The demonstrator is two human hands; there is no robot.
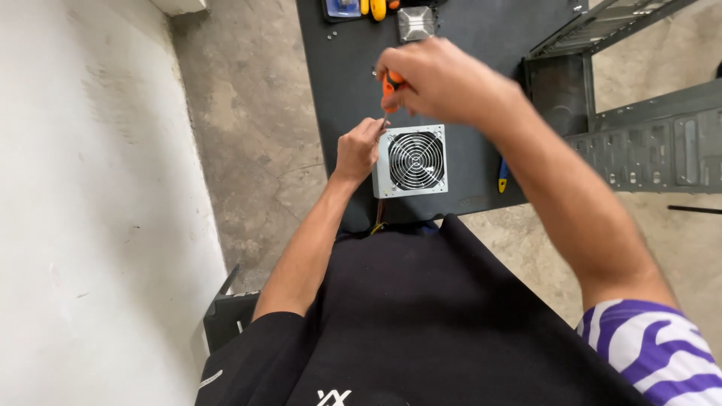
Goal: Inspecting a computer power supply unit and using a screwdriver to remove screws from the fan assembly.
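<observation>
A silver power supply [396, 184] with a round fan grille lies on a black table [474, 53]. My right hand [440, 79], on an arm with a purple and white striped sleeve, holds an orange-handled screwdriver [388, 81] upright. Its thin shaft points down at the unit's far left corner. My left hand [358, 149] grips that same corner from the left, fingertips bunched right beside the screwdriver's tip. Whether a screw sits under the tip is hidden by the fingers.
A dark, open computer case [647, 143] stands at the right. A blue and yellow tool [502, 177] lies right of the unit. A silver square part [416, 22], yellow items [374, 7] and small screws [331, 34] sit at the far edge. Coloured wires [378, 222] hang off the near edge.
</observation>
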